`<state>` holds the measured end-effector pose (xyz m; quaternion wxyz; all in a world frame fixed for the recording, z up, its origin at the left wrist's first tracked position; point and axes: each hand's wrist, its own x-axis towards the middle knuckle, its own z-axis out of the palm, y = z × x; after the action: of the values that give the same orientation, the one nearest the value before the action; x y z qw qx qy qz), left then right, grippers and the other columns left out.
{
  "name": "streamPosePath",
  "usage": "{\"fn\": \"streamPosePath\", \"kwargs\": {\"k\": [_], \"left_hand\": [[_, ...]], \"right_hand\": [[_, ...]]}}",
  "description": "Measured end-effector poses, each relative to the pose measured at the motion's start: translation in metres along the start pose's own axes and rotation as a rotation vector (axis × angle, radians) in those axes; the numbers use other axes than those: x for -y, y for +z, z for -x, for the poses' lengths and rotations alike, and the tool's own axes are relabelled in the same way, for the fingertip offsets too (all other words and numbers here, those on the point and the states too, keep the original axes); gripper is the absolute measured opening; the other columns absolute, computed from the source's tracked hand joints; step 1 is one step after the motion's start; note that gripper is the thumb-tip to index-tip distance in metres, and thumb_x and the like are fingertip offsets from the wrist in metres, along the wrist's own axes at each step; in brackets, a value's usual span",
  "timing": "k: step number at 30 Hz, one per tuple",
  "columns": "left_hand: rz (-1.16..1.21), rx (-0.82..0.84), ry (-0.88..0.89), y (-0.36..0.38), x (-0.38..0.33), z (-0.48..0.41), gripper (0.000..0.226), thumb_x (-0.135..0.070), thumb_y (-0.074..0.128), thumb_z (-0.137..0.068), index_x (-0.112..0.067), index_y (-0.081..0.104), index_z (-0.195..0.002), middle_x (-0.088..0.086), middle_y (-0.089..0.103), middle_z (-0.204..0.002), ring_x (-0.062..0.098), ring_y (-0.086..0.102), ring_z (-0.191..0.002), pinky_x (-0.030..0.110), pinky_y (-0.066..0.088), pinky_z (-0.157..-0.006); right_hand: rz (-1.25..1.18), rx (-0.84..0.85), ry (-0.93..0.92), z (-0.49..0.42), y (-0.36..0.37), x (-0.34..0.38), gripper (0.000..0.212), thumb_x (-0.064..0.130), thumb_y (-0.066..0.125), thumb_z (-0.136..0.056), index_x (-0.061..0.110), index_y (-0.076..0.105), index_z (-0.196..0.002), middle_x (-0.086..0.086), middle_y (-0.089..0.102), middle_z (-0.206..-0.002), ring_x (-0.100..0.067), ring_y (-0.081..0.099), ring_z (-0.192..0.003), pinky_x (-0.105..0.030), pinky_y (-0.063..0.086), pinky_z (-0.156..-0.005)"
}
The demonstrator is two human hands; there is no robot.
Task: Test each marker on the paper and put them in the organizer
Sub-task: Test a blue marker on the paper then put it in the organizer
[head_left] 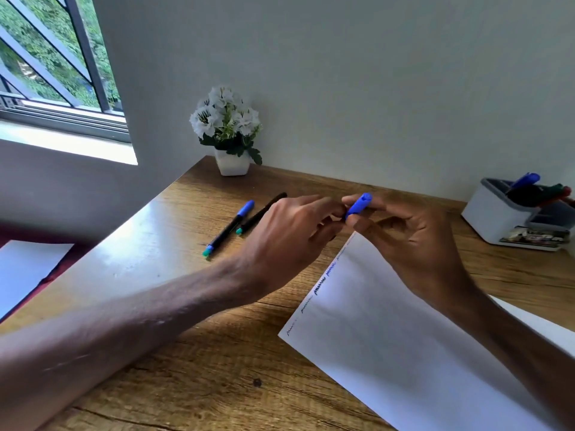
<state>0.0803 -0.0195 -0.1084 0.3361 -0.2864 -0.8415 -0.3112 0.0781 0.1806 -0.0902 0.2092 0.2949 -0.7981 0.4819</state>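
Note:
Both hands meet above the far corner of the white paper [389, 331]. My right hand [410, 244] pinches a blue marker cap [357, 206] between thumb and fingers. My left hand [292, 237] grips the marker's body, which its fingers hide. Squiggly test marks run along the paper's left edge. Two markers lie on the desk left of my hands: one with a blue cap [228, 228] and a black one [259, 213] partly behind my left hand. The white organizer [497, 219] at the right holds several markers.
A white pot of white flowers [228, 132] stands at the back of the wooden desk [193, 353] against the wall. A window is at the upper left. Another white sheet [25, 269] lies off the desk's left edge.

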Motion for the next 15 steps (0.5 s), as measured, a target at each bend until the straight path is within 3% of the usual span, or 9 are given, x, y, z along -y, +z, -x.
{"fn": "streamPosePath", "kwargs": {"k": [3,7,11,15], "left_hand": [[-0.005,-0.012,0.042,0.0,-0.002,0.001,0.019,-0.012,0.072,-0.096,-0.005,0.076,-0.114,0.007,0.079,-0.102,0.018,0.076,-0.081,0.038,0.063,-0.068],[-0.008,0.02,0.038,-0.001,-0.005,0.001,0.024,-0.019,0.068,-0.098,-0.009,0.076,-0.118,0.003,0.08,-0.105,0.013,0.077,-0.083,0.036,0.065,-0.071],[-0.015,0.011,-0.053,-0.002,-0.001,0.001,0.024,-0.026,0.069,-0.096,-0.012,0.07,-0.115,-0.002,0.076,-0.099,0.011,0.073,-0.079,0.038,0.062,-0.068],[-0.03,0.172,0.039,-0.003,-0.006,0.0,0.046,-0.029,0.056,-0.101,-0.01,0.055,-0.143,0.006,0.072,-0.124,0.016,0.073,-0.093,0.038,0.062,-0.076]], "right_hand": [[0.214,-0.027,-0.207,0.0,-0.001,0.001,0.02,0.015,0.073,-0.096,0.01,0.077,-0.115,0.002,0.076,-0.111,-0.013,0.071,-0.104,-0.029,0.057,-0.088],[0.607,-0.064,-0.424,0.002,-0.002,-0.009,0.025,0.017,0.062,-0.1,0.005,0.071,-0.121,-0.009,0.074,-0.109,-0.025,0.07,-0.095,-0.034,0.053,-0.08],[0.651,0.014,-0.414,-0.002,-0.007,-0.017,0.031,0.022,0.054,-0.104,0.009,0.067,-0.128,-0.011,0.068,-0.106,-0.03,0.066,-0.086,-0.043,0.056,-0.069],[0.742,0.146,-0.446,-0.001,-0.006,-0.026,0.036,0.025,0.053,-0.102,0.012,0.068,-0.132,-0.012,0.073,-0.095,-0.035,0.068,-0.072,-0.043,0.055,-0.056]]}}
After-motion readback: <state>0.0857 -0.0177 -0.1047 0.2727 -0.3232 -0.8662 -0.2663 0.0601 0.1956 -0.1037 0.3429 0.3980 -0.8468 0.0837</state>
